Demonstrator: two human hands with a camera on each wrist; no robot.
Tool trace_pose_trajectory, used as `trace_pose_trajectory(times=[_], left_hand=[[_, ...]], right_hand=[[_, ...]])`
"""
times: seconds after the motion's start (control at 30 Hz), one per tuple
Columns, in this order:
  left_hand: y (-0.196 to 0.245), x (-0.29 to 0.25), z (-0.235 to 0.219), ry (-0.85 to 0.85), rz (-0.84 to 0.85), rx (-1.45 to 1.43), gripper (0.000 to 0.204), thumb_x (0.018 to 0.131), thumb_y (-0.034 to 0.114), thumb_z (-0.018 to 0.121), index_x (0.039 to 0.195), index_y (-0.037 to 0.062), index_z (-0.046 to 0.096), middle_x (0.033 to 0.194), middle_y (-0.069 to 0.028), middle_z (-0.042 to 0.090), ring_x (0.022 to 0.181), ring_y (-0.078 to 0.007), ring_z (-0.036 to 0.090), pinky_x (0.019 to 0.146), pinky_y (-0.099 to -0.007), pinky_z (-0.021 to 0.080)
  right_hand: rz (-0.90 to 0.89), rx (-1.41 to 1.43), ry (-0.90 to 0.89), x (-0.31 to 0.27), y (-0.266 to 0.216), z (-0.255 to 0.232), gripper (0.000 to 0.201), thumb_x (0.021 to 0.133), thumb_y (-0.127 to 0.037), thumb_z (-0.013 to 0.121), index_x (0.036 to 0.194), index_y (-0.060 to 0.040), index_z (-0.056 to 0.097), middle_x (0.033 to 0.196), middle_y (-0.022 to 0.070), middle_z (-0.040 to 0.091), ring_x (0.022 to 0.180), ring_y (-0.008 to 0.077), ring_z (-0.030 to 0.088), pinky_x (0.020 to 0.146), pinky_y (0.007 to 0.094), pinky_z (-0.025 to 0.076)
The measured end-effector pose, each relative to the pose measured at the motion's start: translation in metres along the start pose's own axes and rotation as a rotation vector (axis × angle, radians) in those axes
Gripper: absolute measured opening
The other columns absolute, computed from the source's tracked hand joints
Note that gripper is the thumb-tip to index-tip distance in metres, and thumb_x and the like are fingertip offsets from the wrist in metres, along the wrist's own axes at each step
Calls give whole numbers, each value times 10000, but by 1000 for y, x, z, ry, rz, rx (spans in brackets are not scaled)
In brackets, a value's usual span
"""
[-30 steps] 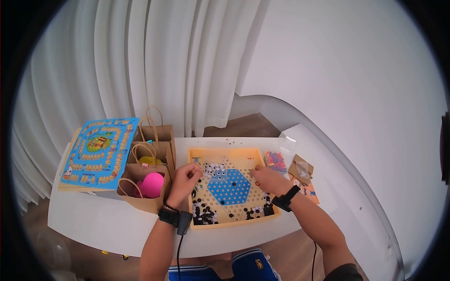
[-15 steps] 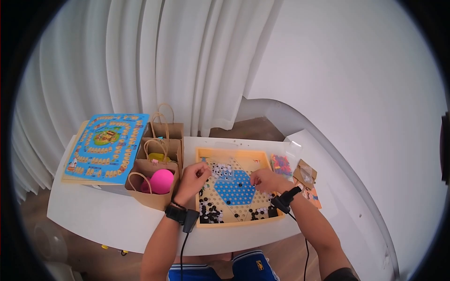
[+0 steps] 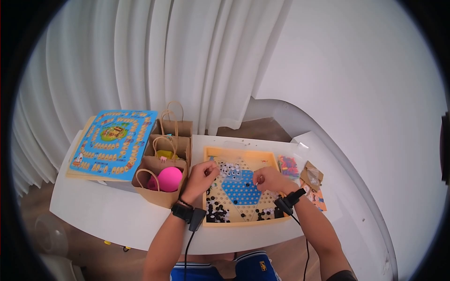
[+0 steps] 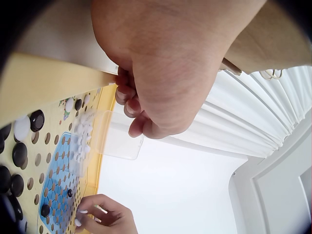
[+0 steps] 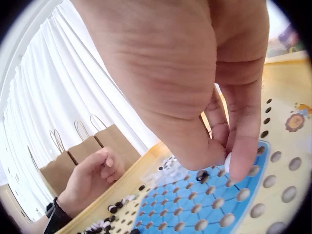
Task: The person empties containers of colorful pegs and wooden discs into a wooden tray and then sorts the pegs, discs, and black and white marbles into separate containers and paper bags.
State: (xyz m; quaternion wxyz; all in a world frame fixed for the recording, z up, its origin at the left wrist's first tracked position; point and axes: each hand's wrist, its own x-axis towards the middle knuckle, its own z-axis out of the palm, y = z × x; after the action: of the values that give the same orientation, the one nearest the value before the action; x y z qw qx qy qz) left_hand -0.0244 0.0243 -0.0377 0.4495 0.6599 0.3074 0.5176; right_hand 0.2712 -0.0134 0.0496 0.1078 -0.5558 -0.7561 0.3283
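Observation:
My right hand [image 3: 273, 181] is over the blue hexagon [image 3: 240, 193] of the yellow-framed game board [image 3: 238, 224]. Its thumb and fingertips pinch a small white game piece [image 5: 227, 163] just above the holes. A black piece [image 5: 202, 175] sits on the blue part close by. At the board's left rim, my left hand [image 3: 202, 179] has its fingers loosely curled, with nothing visible in them. Between the hands, a clear plastic box [image 3: 231, 171] holds several white pieces. Black and white pieces [image 3: 216, 211] lie heaped in the board's near left corner.
Paper bags [image 3: 154, 193], one with a pink ball [image 3: 169, 179], stand left of the board. A blue printed game board [image 3: 115, 140] lies beyond them. On the right are a clear pack of colourful pieces [image 3: 288, 166] and a cardboard packet [image 3: 311, 175].
The head view has swung left, so everything sits farther right in it. My right hand has come inward from the board's right side to the blue hexagon; the left stays by the rim.

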Motion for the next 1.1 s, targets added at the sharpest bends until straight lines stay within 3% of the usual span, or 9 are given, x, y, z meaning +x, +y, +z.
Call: trace_pose_trajectory(times=[0.23, 0.33, 0.47, 0.57, 0.67, 0.73, 0.77, 1.0, 1.1], left_hand=[[2, 0, 0, 0, -16, 25, 162, 976, 80, 647, 826, 20, 630, 732, 86, 523, 695, -3, 452, 621, -205, 362], [6, -1, 0, -2, -57, -27, 151, 973, 78, 650, 835, 18, 640, 739, 85, 535, 698, -4, 453, 624, -204, 362], [7, -2, 0, 9, -52, -32, 143, 973, 76, 648, 844, 15, 650, 738, 83, 545, 701, -6, 457, 626, -202, 362], [8, -1, 1, 12, -35, 14, 139, 974, 77, 644, 852, 11, 657, 741, 77, 555, 701, -8, 464, 628, -204, 366], [11, -1, -1, -10, -70, 19, 136, 975, 79, 640, 863, 6, 662, 749, 66, 576, 712, -11, 487, 639, -208, 384], [16, -2, -1, 1, -100, -9, 145, 981, 81, 629, 865, 4, 668, 756, 56, 594, 726, -16, 514, 650, -207, 405], [19, -2, 0, -5, -109, 3, 145, 981, 81, 629, 865, 4, 668, 756, 56, 594, 726, -16, 514, 650, -207, 405], [26, -4, -1, 23, -155, -1, 155, 1006, 79, 616, 875, 7, 656, 800, 47, 603, 772, -21, 514, 709, -208, 402], [36, -4, 2, 20, -189, 18, 169, 1022, 89, 614, 870, 16, 634, 834, 37, 612, 820, -34, 534, 759, -215, 415]], right_hand=[[-168, 267, 160, 32, -38, -1, 159, 825, -5, 731, 984, -11, 723, 856, 98, 735, 732, 160, 728, 693, 308, 585], [-327, 152, 267, 45, -29, 5, 165, 859, -32, 716, 1023, -15, 728, 894, 90, 743, 829, 148, 733, 727, 305, 591], [-208, 200, 274, 22, -10, -11, 130, 903, -44, 700, 1023, -1, 729, 939, 88, 747, 906, 153, 728, 754, 307, 588], [-115, 455, 236, -8, 17, -26, 104, 938, -45, 687, 1015, 10, 731, 944, 73, 740, 890, 164, 717, 746, 306, 577], [-131, 667, 335, -37, 43, -32, 86, 945, -39, 686, 1011, -4, 727, 866, 50, 705, 775, 137, 663, 658, 288, 520], [-86, 1113, 359, -50, 65, -33, 104, 961, -74, 654, 1033, -11, 698, 801, 20, 618, 650, 90, 543, 579, 248, 419], [-125, 1159, 330, -54, 74, -35, 110, 961, -106, 643, 1013, -29, 701, 748, 6, 584, 628, 102, 493, 542, 253, 347], [-395, 1437, 250, -60, 111, -18, 172, 966, -171, 627, 932, -5, 655, 676, 26, 491, 579, 124, 459, 520, 267, 352], [-377, 1362, 221, -61, 110, -13, 212, 969, -180, 626, 923, 18, 686, 659, 49, 535, 558, 141, 480, 512, 283, 358]])
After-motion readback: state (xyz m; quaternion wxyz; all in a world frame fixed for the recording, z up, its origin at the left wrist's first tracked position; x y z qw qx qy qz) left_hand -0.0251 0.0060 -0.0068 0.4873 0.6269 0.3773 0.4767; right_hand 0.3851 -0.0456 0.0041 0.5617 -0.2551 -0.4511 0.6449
